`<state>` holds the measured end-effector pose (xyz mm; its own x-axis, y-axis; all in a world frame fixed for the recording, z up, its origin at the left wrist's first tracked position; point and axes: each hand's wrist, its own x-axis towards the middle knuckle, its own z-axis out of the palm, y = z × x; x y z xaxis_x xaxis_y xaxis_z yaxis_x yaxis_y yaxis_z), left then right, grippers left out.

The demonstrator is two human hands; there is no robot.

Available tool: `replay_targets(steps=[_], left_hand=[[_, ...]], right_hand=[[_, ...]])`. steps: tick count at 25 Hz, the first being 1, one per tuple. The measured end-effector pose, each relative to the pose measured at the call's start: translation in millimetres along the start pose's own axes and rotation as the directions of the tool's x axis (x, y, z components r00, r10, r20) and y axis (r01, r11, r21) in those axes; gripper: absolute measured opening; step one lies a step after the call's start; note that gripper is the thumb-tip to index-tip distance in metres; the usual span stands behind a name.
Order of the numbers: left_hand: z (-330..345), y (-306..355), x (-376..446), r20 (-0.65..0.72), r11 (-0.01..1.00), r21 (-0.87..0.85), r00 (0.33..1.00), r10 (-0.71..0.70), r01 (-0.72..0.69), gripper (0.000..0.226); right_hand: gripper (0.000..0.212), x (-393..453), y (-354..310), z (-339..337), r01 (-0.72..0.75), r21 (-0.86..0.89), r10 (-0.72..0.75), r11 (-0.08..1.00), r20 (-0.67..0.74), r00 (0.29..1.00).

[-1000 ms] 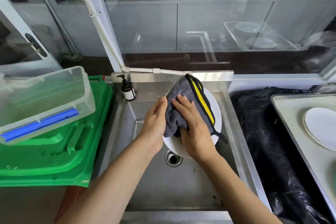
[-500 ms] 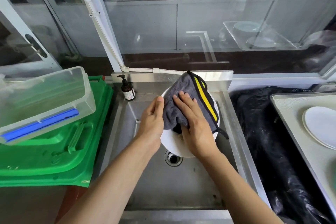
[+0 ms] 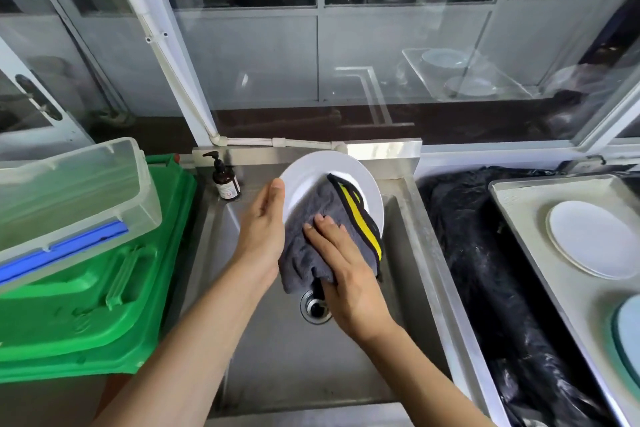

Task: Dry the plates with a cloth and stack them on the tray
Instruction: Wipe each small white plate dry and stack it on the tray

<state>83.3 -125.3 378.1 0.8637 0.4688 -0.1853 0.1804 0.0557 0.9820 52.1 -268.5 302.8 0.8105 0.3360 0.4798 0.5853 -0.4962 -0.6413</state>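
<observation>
Plate [image 3: 322, 177]: white, round, glossy, tilted up over the steel sink [image 3: 277, 357], its upper rim near the sink's back edge; the lower half is hidden under the cloth.
Cloth [image 3: 311, 246]: grey, plush, bunched, with a black edge and a yellow stripe down its right side; it lies on the plate's face and hangs below it.
Left hand [image 3: 261, 236]: holds the plate by its left rim, thumb tip on the rim; the other fingers are hidden behind it.
Right hand [image 3: 346, 270]: fingers straight and flat, pressing the cloth against the plate.
Tray [image 3: 540, 218]: pale metal, on the right, well apart from the sink; a stack of white plates [image 3: 595, 239] lies flat on it.
Soap bottle [image 3: 225, 180]: brown pump bottle at the sink's back left corner.
Green lid [image 3: 104, 305]: left of the sink, a clear plastic box [image 3: 69, 191] resting on it.
</observation>
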Motion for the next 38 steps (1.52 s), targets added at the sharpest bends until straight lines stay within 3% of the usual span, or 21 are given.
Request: replay_targets(steps=[6, 9, 14, 18, 22, 24, 28, 30, 32, 33, 35, 37, 38], left_hand=[[8, 0, -15, -0.011, 0.998, -0.047, 1.0, 0.028, -0.028, 0.033], [1, 13, -4, -0.053, 0.995, -0.103, 0.998, -0.016, 0.011, 0.024], [4, 35, 5, -0.089, 0.988, -0.154, 0.996, -0.021, 0.007, 0.022], [11, 36, 2, -0.118, 0.984, -0.176, 0.991, -0.062, 0.041, 0.031], [18, 29, -2, -0.231, 1.0, -0.018, 0.973, -0.001, -0.004, 0.041], [18, 26, -3, -0.219, 0.997, -0.079, 0.975, -0.04, 0.023, 0.04], [16, 28, -1, -0.175, 0.962, -0.242, 0.97, -0.17, 0.125, 0.032], [12, 33, 2, -0.054, 0.91, -0.339, 0.96, -0.274, 0.241, 0.023], [5, 35, 4, 0.067, 0.891, -0.32, 0.946, -0.319, 0.323, 0.025], [1, 34, 3, 0.087, 0.902, -0.295, 0.949, -0.304, 0.316, 0.024], [-6, 24, 7, 0.004, 0.972, -0.169, 0.987, -0.163, 0.161, 0.018], [-13, 14, 13, -0.086, 0.997, 0.069, 0.996, 0.037, -0.031, 0.017], [-16, 9, 15, -0.076, 0.987, 0.151, 0.995, 0.072, -0.06, 0.018]], right_hand=[[0.055, 61, 20, -39, -0.038, -0.076, 0.031, 0.996, -0.099, 0.995], [0.059, 39, 44, -54, -0.126, -0.176, 0.095, 0.976, -0.173, 0.98], [0.076, -22, 38, -39, -0.241, -0.094, 0.23, 0.966, -0.111, 0.967], [0.079, -37, 14, -19, -0.101, -0.114, 0.092, 0.988, -0.083, 0.992], [0.072, -32, -2, -9, 0.078, -0.122, -0.086, 0.989, -0.057, 0.995], [0.068, -27, -2, -11, 0.105, -0.178, -0.12, 0.978, -0.079, 0.99], [0.036, -7, -1, -23, 0.132, -0.231, -0.185, 0.964, -0.226, 0.956], [0.032, 0, -5, -32, 0.068, -0.115, -0.096, 0.991, -0.257, 0.962], [0.027, 3, -7, -42, -0.138, 0.196, 0.188, 0.971, -0.262, 0.947], [0.02, 5, -8, -47, -0.246, 0.401, 0.356, 0.883, -0.229, 0.906], [0.006, 7, -6, -60, -0.344, 0.639, 0.564, 0.688, -0.172, 0.808], [0.014, 8, -2, -73, -0.407, 0.704, 0.678, 0.582, -0.144, 0.721], [0.014, 8, -2, -77, -0.412, 0.754, 0.721, 0.511, -0.115, 0.683]])
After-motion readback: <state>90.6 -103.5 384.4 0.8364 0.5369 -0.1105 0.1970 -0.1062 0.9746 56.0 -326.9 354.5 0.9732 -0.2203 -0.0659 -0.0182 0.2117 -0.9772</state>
